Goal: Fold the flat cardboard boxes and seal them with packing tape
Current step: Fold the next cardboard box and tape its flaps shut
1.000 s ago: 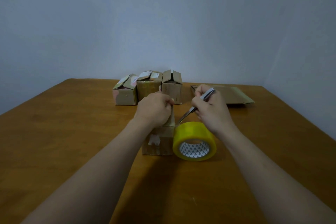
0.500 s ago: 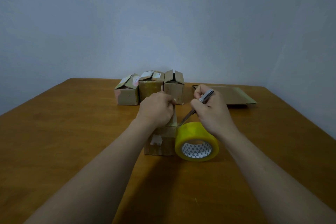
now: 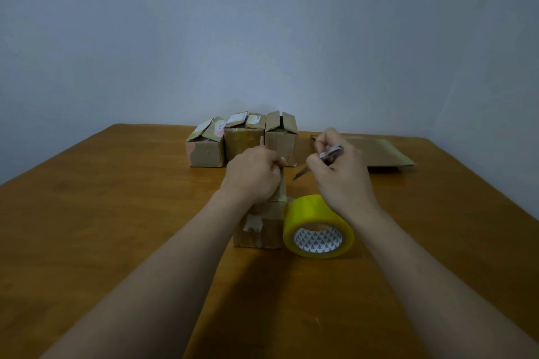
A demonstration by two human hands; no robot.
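A small cardboard box (image 3: 259,230) stands on the wooden table (image 3: 116,213) in front of me. My left hand (image 3: 252,173) sits over its top with curled fingers pinching a strip of tape that rises from the box. A yellow roll of packing tape (image 3: 318,227) stands on edge against the box's right side. My right hand (image 3: 341,175) grips a metal utility knife (image 3: 318,160); its blade points left and down, a little apart from the pinched strip.
Three folded boxes (image 3: 242,140) stand in a row at the back of the table. A stack of flat cardboard (image 3: 379,151) lies at the back right. A plain wall rises behind the table's far edge.
The knife blade has lifted up and away from the tape roll, and my right hand has risen slightly. My left hand keeps its pinch over the box.
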